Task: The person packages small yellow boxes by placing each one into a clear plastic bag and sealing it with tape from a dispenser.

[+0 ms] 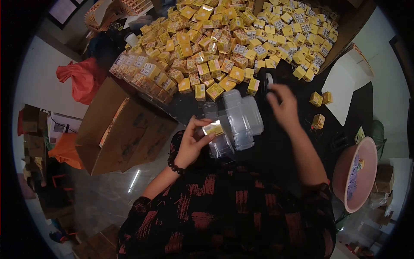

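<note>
My left hand [192, 144] is closed around a small yellow box [212, 128], gripped between thumb and fingers. Beneath and beside it lie clear plastic packages [243, 121] on the black tabletop; one package is partly hidden by the hand. To the right, my right hand [285, 108] is at a tape roll on a dark holder [268, 80]. Its thumb and fingertips are curled in towards each other at the roll. Whatever is between them is too small and blurred to make out. A loose yellow box [253, 86] stands just left of the holder.
A large heap of yellow boxes [215, 43] covers the back of the table. An open cardboard carton [125, 129] stands at the left. Loose boxes [318, 121] and a white sheet [345, 86] lie at the right, with a pink basin [354, 175] nearer me.
</note>
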Demonstrator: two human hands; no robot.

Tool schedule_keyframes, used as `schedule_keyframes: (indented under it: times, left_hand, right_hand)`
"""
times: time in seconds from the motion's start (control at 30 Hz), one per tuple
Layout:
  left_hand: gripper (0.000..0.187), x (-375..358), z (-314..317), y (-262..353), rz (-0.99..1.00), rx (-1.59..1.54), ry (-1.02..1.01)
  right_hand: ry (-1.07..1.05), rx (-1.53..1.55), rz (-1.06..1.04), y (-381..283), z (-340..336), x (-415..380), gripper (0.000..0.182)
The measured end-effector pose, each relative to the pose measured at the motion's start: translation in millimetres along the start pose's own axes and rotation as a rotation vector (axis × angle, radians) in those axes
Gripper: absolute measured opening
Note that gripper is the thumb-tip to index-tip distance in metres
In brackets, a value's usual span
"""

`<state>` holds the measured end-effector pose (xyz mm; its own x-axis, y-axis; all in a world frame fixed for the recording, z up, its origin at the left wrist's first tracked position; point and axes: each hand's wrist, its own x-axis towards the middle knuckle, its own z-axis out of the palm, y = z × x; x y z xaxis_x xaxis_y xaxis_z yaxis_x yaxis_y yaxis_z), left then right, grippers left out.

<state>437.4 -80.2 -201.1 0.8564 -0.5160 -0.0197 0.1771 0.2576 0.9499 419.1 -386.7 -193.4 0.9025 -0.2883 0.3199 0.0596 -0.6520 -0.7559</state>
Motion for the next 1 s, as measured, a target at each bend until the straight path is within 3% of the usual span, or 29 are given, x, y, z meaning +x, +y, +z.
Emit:
schedule_keyframes:
  times: [0.03, 0.1, 0.13, 0.2, 0.27, 0.3, 0.37, 0.43, 0.47, 0.53, 0.57, 0.6, 0.63, 0.7, 0.8, 0.93, 1.0]
  left_hand:
    - [0.03, -3, -9, -4, -0.199, -0.143, 0.063]
    - [0.032, -14, -31, -13, -0.303, -0.167, -0.051]
    - [0.034, -19, -41, -14, -0.406, -0.188, -0.162]
    - [0.051, -23, -51, 0, -0.471, 0.065, -0.4]
    - [0.072, -26, -77, 1, -0.533, 0.29, -0.743]
    - [0.072, -26, -89, -8, -0.533, 0.289, -0.734]
    - [0.075, -26, -103, -18, -0.486, 0.23, -1.036]
    - [0.075, -18, -96, -18, -0.497, 0.136, -1.046]
    - [0.075, -12, -89, -19, -0.502, 0.041, -1.059]
    - [0.075, -5, -62, -1, -0.503, 0.054, -0.977]
    - [0.075, -3, -49, 3, -0.511, 0.061, -0.888]
    - [0.076, 1, -42, -3, -0.294, 0.116, -0.836]
    - [0.076, 4, -32, -2, -0.291, 0.112, -0.838]
    - [0.078, 8, -13, 7, -0.209, 0.162, -0.491]
    - [0.075, 12, 6, 14, -0.022, 0.349, -0.452]
    - [0.075, 0, 27, 32, 0.106, 0.477, -0.413]
    - [0.075, -5, 28, 31, 0.241, 0.55, -0.449]
  right_hand:
    - [0.209, -0.339, -0.019, 49, -13, 27, 0.032]
    - [0.286, -0.788, 0.16, 108, -33, 65, 0.04]
    - [0.286, -0.787, 0.154, 122, -39, 71, 0.04]
    - [0.144, -0.998, 0.158, 143, -45, 81, 0.05]
    - [0.156, -1.014, 0.09, 155, -45, 85, 0.056]
    - [0.11, -0.979, 0.13, 148, -47, 85, 0.055]
    - [0.057, -0.939, 0.167, 137, -51, 86, 0.055]
    - [-0.249, -0.686, 0.184, 128, -61, 84, 0.052]
    - [-0.243, -0.688, 0.184, 120, -65, 77, 0.052]
    - [-0.032, -0.53, -0.219, 83, -71, 49, 0.049]
    - [-0.03, -0.537, -0.221, 63, -75, 37, 0.049]
    - [-0.02, -0.525, -0.303, 42, -78, 24, 0.048]
    - [-0.009, -0.51, -0.385, 23, -79, 11, 0.047]
    - [0.015, -0.385, -0.381, -11, -74, -15, 0.046]
    - [0.015, -0.101, -0.416, -63, -58, -44, 0.047]
    - [-0.069, 0.218, -0.304, -105, -20, -77, 0.054]
    - [-0.084, 0.132, -0.38, -117, -15, -78, 0.057]
